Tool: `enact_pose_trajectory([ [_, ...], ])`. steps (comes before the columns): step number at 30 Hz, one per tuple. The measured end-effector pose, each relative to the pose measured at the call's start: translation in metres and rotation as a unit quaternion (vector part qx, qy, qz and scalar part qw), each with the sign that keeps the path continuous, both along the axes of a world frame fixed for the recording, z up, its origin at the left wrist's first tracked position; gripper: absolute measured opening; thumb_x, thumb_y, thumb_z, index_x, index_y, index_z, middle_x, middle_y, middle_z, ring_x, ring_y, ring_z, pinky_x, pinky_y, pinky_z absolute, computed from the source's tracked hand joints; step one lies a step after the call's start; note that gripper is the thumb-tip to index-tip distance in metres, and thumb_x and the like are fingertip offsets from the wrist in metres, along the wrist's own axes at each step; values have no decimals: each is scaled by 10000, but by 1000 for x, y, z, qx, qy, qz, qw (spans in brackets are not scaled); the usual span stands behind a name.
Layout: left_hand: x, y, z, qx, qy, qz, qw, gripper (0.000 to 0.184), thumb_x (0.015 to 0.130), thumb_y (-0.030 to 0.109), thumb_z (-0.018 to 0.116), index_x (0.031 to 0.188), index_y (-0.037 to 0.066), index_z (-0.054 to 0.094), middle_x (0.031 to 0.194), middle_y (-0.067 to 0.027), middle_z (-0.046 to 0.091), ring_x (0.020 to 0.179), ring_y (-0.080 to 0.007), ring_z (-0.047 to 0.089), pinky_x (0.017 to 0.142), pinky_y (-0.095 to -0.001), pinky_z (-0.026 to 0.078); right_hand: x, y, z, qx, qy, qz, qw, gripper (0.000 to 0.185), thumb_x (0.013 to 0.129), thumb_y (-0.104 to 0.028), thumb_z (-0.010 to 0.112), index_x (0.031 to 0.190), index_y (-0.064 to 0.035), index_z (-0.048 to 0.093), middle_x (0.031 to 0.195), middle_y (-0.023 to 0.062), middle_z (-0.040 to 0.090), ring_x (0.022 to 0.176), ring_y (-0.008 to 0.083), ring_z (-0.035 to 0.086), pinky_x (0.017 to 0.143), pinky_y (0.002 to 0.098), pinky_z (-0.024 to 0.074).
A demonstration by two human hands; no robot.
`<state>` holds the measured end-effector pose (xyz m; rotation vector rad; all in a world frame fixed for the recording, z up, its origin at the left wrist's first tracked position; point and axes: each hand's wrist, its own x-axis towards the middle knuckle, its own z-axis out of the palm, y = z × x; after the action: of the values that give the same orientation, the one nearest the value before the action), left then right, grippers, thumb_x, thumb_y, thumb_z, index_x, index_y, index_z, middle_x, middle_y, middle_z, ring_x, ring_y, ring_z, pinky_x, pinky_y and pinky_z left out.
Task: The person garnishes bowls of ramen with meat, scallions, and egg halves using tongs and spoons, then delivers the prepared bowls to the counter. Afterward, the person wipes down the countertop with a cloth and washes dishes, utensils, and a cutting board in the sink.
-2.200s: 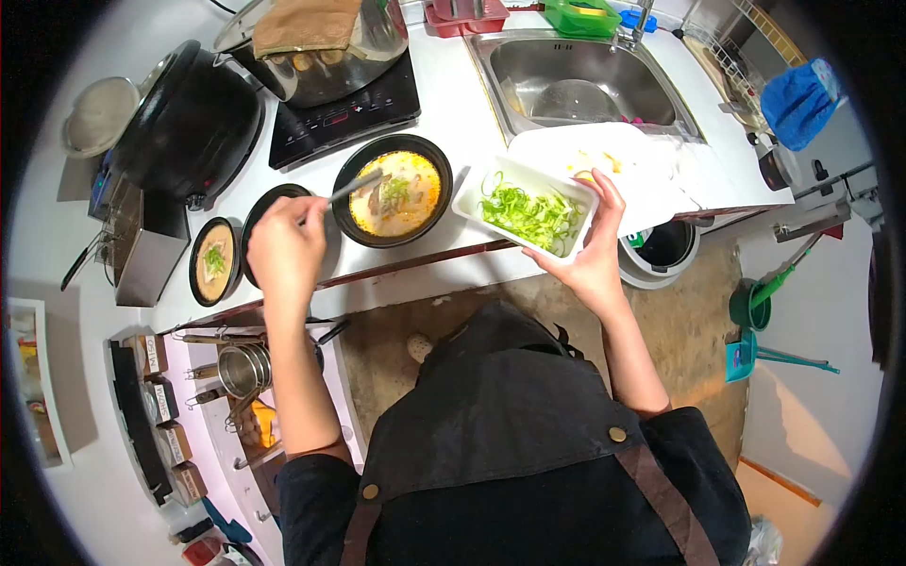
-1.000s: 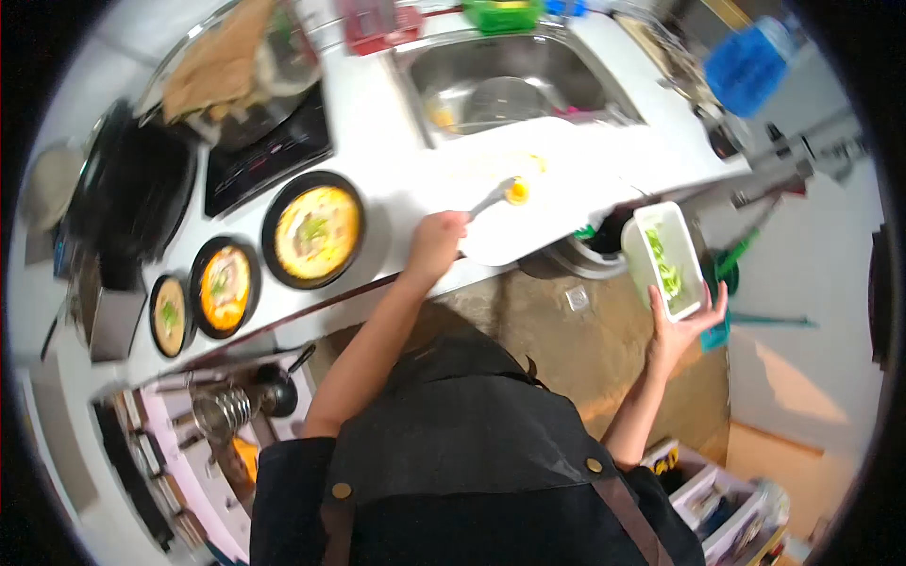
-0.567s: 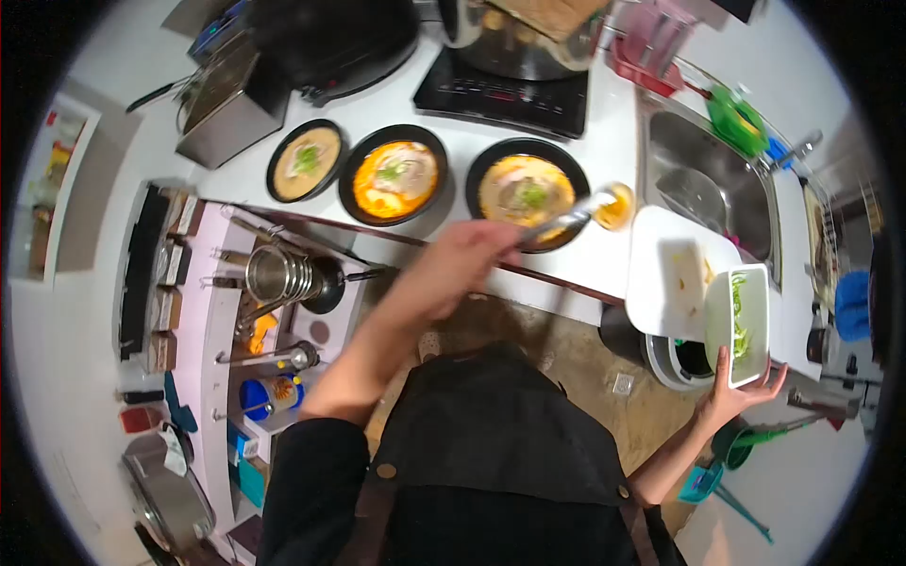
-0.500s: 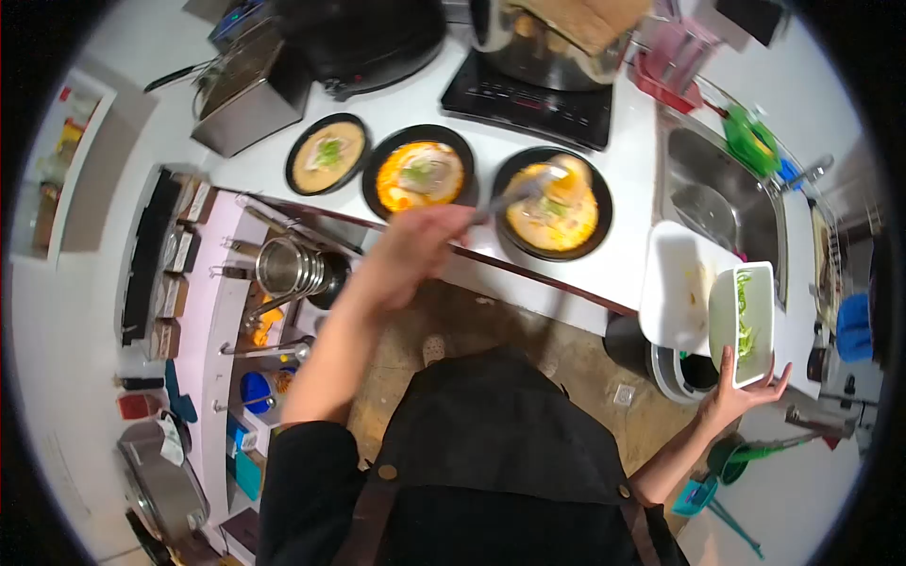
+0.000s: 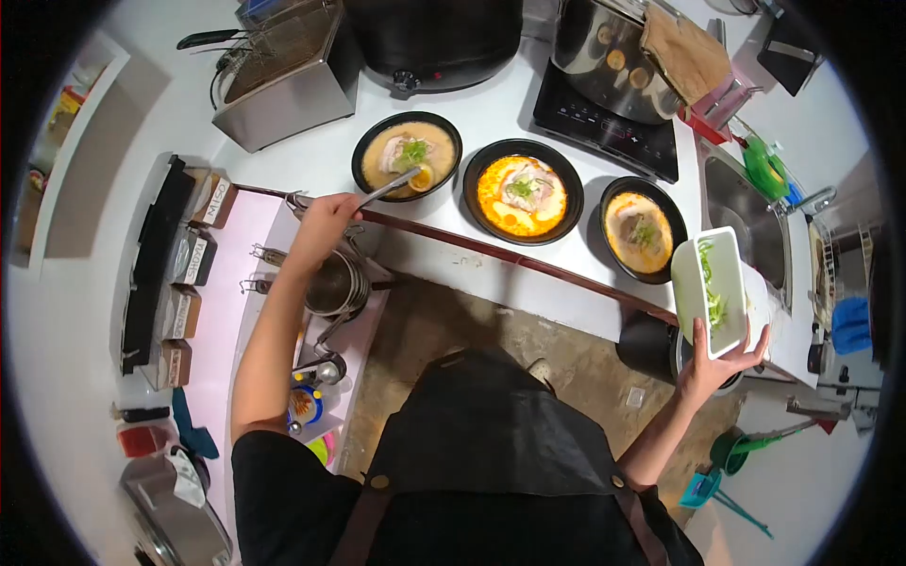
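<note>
My left hand [image 5: 330, 226] grips slim metal tongs [image 5: 385, 189], their tips at a halved egg [image 5: 421, 179] in the left black bowl [image 5: 359, 162]. That bowl holds pale broth, sliced meat and chopped greens. Whether the tips still pinch the egg I cannot tell. In the middle, a black bowl [image 5: 577, 193] has orange-red soup with meat, greens and egg. The right black bowl [image 5: 609, 241] contains pale soup, meat and greens. My right hand [image 5: 708, 374] supports a white rectangular container [image 5: 731, 259] by its lower end, with shredded green onion [image 5: 713, 302] inside.
Behind the bowls are a steel fryer [image 5: 288, 104], a black cooker [image 5: 434, 47] and a large pot [image 5: 604, 61] on an induction hob [image 5: 604, 132]. A sink [image 5: 741, 203] lies to the right. Ladles and strainers [image 5: 335, 283] hang at the left.
My left hand with the tongs has moved from the right bowl to the left bowl. The view has shifted left, and my right hand keeps hold of the white container.
</note>
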<state>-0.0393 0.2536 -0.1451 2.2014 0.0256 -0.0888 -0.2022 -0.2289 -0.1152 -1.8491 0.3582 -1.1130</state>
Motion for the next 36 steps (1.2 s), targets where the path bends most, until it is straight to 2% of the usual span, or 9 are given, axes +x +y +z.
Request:
enact_pose_trajectory([
  [4, 4, -5, 0, 8, -17, -6, 1000, 286, 895, 224, 500, 796, -18, 616, 609, -17, 519, 571, -85, 422, 542, -268, 364, -14, 38, 3, -2, 17, -13, 1000, 1045, 618, -72, 809, 1390, -100, 104, 1297, 198, 342, 1195, 275, 387, 1007, 409, 340],
  [7, 9, 2, 11, 93, 45, -35, 994, 285, 915, 225, 477, 934, -4, 644, 673, -19, 560, 619, -98, 482, 579, -260, 397, -22, 58, 5, -14, 31, -7, 999, 1072, 610, -75, 807, 1394, -91, 76, 1293, 193, 339, 1195, 274, 387, 1010, 407, 340],
  [16, -56, -10, 30, 175, -251, 28, 952, 203, 887, 163, 503, 986, 28, 619, 833, -158, 571, 780, -328, 583, 676, -393, 456, -8, 106, 10, -47, 33, 123, 991, 1104, 582, -153, 824, 1390, -78, 76, 1271, 166, 387, 1178, 276, 404, 1010, 395, 327],
  [19, -72, -9, 26, 174, -217, 38, 960, 207, 855, 118, 538, 1036, 51, 609, 841, -148, 550, 771, -326, 571, 677, -401, 459, 13, 127, 12, -31, 39, 190, 981, 1107, 578, -147, 823, 1390, -84, 74, 1270, 156, 373, 1182, 273, 402, 1006, 389, 329],
  [23, -108, -37, 97, 132, -266, 67, 953, 202, 832, 132, 583, 1012, 42, 605, 806, -136, 562, 729, -317, 575, 632, -394, 467, 44, 170, 9, -65, 49, 300, 951, 1112, 535, -98, 829, 1370, -46, 97, 1265, 160, 340, 1174, 279, 389, 1010, 398, 316],
  [24, -117, -48, 107, 77, -319, 61, 942, 222, 827, 118, 593, 1037, 52, 620, 706, -110, 523, 627, -246, 533, 581, -343, 433, 52, 185, 5, -60, 44, 330, 941, 1097, 531, -92, 828, 1369, -28, 123, 1262, 167, 336, 1172, 290, 391, 1010, 404, 316],
  [28, -145, -87, 113, 276, -310, 24, 910, 331, 804, 194, 592, 1049, -28, 570, 808, -93, 546, 705, -233, 569, 601, -320, 484, 71, 253, 11, -93, 40, 382, 919, 1004, 596, -84, 788, 1371, -2, 155, 1268, 194, 323, 1174, 315, 389, 1015, 406, 305],
  [31, -151, -95, 110, 315, -237, 58, 917, 421, 791, 201, 586, 1081, -99, 529, 818, -113, 550, 718, -221, 581, 569, -291, 496, 76, 293, 13, -39, 46, 451, 890, 932, 692, -163, 750, 1385, -15, 145, 1266, 194, 325, 1176, 304, 383, 1024, 412, 283],
  [36, -163, -49, 123, 318, -137, 58, 936, 361, 786, 172, 569, 1034, -87, 534, 826, -121, 543, 739, -245, 594, 567, -305, 506, 76, 365, 30, -84, -28, 482, 872, 781, 751, -56, 664, 1368, 24, 193, 1279, 192, 323, 1203, 308, 346, 1030, 404, 269],
])
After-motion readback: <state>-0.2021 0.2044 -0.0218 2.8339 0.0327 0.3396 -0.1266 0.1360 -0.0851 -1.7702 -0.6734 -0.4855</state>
